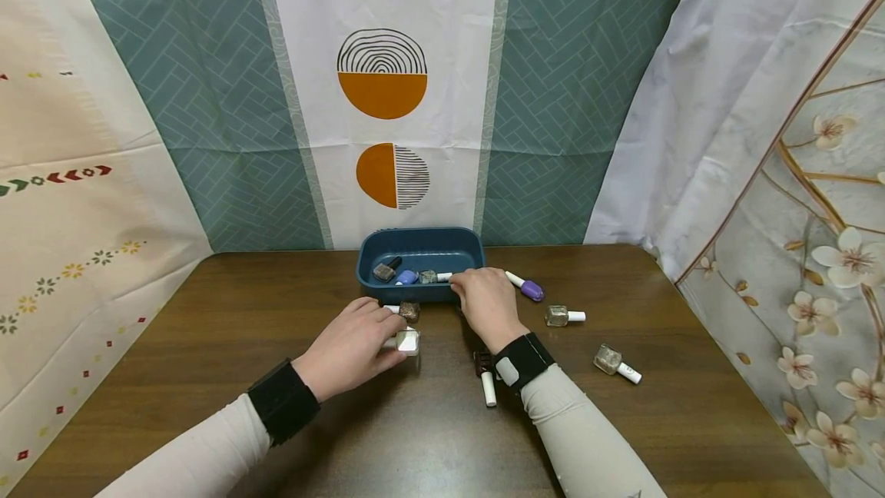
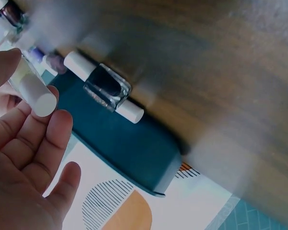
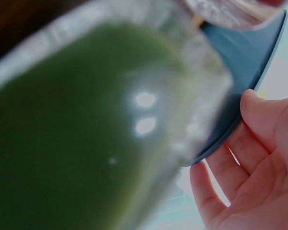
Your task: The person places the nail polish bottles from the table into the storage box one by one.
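My left hand holds a white nail polish bottle between thumb and fingers; its white cap points at the camera in the left wrist view. Just beyond, a brown glitter nail polish bottle lies in front of the blue bin. My right hand grips the bin's front right rim, thumb outside and fingertips hidden behind the wall. Inside the bin lie several nail polish bottles, among them a blue-purple one and a glitter one whose white cap nears my right fingers.
Right of the bin lie a purple bottle and two glitter bottles. A dark bottle with a white cap lies beside my right wrist. A green bottle looms close in the right wrist view. Curtains hang behind the table.
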A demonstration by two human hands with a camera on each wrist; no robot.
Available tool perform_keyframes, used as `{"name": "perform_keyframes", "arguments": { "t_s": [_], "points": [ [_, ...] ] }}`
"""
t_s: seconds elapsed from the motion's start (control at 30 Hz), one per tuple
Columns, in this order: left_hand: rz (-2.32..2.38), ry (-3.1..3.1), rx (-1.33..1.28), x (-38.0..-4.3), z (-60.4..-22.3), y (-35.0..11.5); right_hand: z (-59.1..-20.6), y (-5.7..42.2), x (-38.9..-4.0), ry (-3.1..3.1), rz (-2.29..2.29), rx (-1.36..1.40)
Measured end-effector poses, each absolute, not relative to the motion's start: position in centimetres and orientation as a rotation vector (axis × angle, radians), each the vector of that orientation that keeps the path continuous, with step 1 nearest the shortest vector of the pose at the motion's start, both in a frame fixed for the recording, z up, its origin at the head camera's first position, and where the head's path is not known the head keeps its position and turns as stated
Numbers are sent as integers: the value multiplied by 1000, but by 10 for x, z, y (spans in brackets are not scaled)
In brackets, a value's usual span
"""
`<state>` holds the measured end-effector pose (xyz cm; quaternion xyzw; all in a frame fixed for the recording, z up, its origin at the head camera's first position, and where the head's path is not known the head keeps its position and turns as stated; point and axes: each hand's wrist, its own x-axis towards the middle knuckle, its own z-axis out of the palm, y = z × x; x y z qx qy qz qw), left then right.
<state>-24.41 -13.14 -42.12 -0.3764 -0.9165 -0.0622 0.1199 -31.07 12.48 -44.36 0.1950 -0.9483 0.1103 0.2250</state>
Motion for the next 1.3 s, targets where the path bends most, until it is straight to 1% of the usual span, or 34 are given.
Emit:
{"name": "perform_keyframes", "arguments": {
  "t_s": [0.17,0.47,1.0,1.3],
  "points": [
    [-180,-2682,-1085,-248,-416,-130,-445,125,-311,-2618,316,540],
    [-209,-2627,-967,-255,-408,-126,-444,125,-311,-2623,328,540],
    [-220,-2577,-885,-283,-393,-115,-443,126,-312,-2614,289,544],
    [-205,-2566,-881,-299,-386,-109,-444,126,-313,-2619,308,541]
  ]
}}
